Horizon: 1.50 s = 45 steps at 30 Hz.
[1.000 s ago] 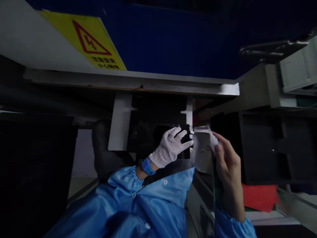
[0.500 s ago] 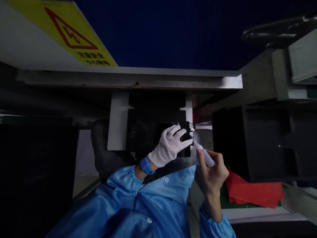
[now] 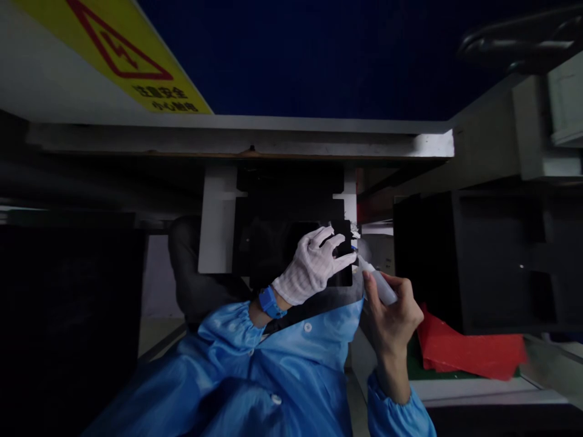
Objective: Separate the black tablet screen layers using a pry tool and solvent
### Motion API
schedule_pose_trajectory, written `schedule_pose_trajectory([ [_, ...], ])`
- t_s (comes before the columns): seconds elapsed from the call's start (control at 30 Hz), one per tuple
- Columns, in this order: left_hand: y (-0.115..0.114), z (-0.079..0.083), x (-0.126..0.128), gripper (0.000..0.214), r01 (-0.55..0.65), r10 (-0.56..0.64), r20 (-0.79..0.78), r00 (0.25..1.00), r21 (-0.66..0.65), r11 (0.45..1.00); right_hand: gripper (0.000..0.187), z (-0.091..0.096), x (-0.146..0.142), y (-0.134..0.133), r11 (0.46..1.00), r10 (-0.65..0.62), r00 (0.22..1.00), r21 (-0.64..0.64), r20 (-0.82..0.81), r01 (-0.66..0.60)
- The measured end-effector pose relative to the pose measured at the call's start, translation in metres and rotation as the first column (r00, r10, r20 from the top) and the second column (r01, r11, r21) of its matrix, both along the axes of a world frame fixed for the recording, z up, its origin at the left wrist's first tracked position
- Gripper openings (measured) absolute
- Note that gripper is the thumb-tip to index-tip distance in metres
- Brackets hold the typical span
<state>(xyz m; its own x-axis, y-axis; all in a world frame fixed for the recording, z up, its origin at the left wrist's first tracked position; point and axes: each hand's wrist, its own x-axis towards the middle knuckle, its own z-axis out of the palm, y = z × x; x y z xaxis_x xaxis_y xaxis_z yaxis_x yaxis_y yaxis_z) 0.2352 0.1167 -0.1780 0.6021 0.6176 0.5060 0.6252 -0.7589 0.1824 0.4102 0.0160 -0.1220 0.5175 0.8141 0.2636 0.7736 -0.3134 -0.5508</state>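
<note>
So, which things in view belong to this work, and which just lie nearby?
Seemingly in use:
flat black panel
flat white board
white-gloved left hand, over the panel
slim whitish plastic bottle, held by bare right hand

Seemingly just nearby:
flat red sheets
black boxlike object

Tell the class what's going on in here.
A person in a blue coat has the gloved left hand spread on a black panel. The bare right hand holds a small bottle, its tip pointing toward the panel's right edge, close to the left hand. Whether it touches is too dark to tell.
</note>
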Motion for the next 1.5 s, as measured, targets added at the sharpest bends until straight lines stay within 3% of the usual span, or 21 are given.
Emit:
schedule_pose_trajectory([
  [0.2, 0.0, 0.001, 0.0, 0.035, 0.003, -0.003, 0.0, 1.0, -0.008, 1.0, 0.058, -0.001, 0.0, 0.0, 0.997, 0.054, 0.997, 0.055, 0.055, -0.057],
  [0.43, 0.001, 0.001, 0.0, 0.033, 0.003, -0.002, -0.02, 1.0, 0.03, 1.0, 0.065, 0.001, 0.003, -0.001, 0.999, 0.03, 0.999, -0.014, 0.033, -0.03],
  [0.6, 0.001, 0.001, 0.0, 0.029, 0.011, -0.011, 0.008, 1.0, 0.016, 1.0, 0.064, 0.0, 0.002, 0.002, 0.999, 0.031, 0.997, 0.041, 0.067, -0.034],
  [0.77, 0.002, 0.0, -0.001, 0.033, 0.019, -0.019, 0.015, 1.0, 0.001, 1.0, 0.065, 0.003, 0.001, 0.002, 1.0, 0.028, 0.999, -0.014, 0.036, -0.028],
  [1.13, 0.002, 0.0, 0.0, 0.03, 0.015, -0.015, 0.041, 0.999, -0.005, 1.0, 0.052, 0.005, 0.002, 0.001, 0.991, 0.134, 0.986, 0.013, 0.103, -0.136],
  [1.33, -0.001, -0.001, 0.002, 0.031, -0.014, 0.014, 0.045, 0.999, -0.017, 1.0, 0.06, 0.006, 0.0, 0.001, 0.997, 0.083, 0.995, -0.011, 0.064, -0.083],
  [1.5, -0.003, -0.002, 0.005, 0.028, -0.026, 0.027, 0.054, 0.998, -0.025, 0.999, 0.054, 0.01, -0.004, -0.003, 0.993, 0.011, 0.998, 0.119, 0.061, -0.019],
])
